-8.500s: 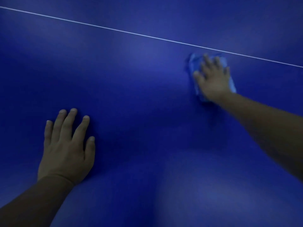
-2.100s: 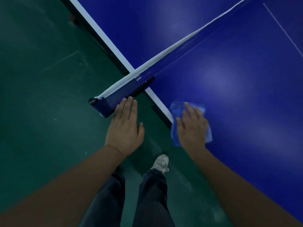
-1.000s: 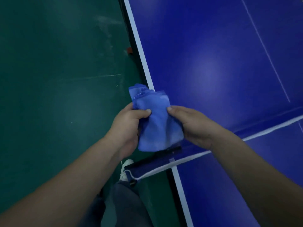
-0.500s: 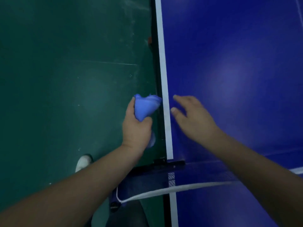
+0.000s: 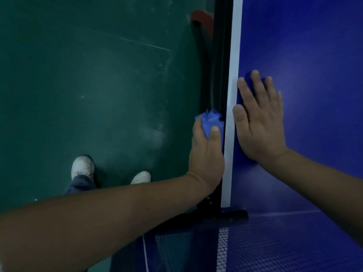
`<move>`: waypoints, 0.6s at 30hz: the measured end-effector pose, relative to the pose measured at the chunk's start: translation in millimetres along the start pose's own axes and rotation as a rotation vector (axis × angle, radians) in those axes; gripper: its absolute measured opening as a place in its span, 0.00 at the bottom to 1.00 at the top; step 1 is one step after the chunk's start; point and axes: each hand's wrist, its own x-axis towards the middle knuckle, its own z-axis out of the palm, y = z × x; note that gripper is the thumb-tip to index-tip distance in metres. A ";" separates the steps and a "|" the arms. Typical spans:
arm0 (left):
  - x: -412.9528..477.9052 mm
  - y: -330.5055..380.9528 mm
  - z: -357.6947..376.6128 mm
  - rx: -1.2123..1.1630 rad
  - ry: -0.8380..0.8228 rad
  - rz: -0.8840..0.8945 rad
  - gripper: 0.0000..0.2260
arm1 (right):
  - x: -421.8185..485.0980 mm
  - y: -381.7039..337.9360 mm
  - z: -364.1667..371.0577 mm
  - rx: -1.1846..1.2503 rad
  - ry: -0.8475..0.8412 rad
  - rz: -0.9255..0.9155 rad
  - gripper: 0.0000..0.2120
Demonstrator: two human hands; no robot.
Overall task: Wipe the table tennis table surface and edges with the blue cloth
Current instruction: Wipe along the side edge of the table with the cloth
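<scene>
Left hand [image 5: 207, 154] gripped bunched cloth [image 5: 211, 119] against tabletop [image 5: 314, 46] side edge at frame centre, right hand [image 5: 259, 122] lay flat, fingers spread, on blue surface beside white border, net [image 5: 255, 246] at lower right.

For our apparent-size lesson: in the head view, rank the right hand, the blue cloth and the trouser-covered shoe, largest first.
1. right hand
2. blue cloth and shoe look alike; cloth partly hidden, shoe farther: unranked.
</scene>
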 end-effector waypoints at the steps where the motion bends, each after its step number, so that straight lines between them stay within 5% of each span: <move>1: 10.7 10.4 5.6 0.046 0.023 0.065 0.26 | -0.6 -1.3 -0.3 0.000 0.001 0.008 0.27; 7: 24.6 26.4 8.3 0.073 -0.016 0.133 0.25 | 1.0 -4.4 -4.2 0.009 -0.004 0.024 0.27; 11: -35.3 -7.9 -11.9 0.006 -0.197 -0.096 0.24 | 0.6 -3.2 -4.6 0.046 0.024 0.133 0.30; 18: 51.1 44.6 16.1 0.062 -0.024 0.029 0.24 | 9.1 -6.2 -5.4 0.061 0.032 0.259 0.29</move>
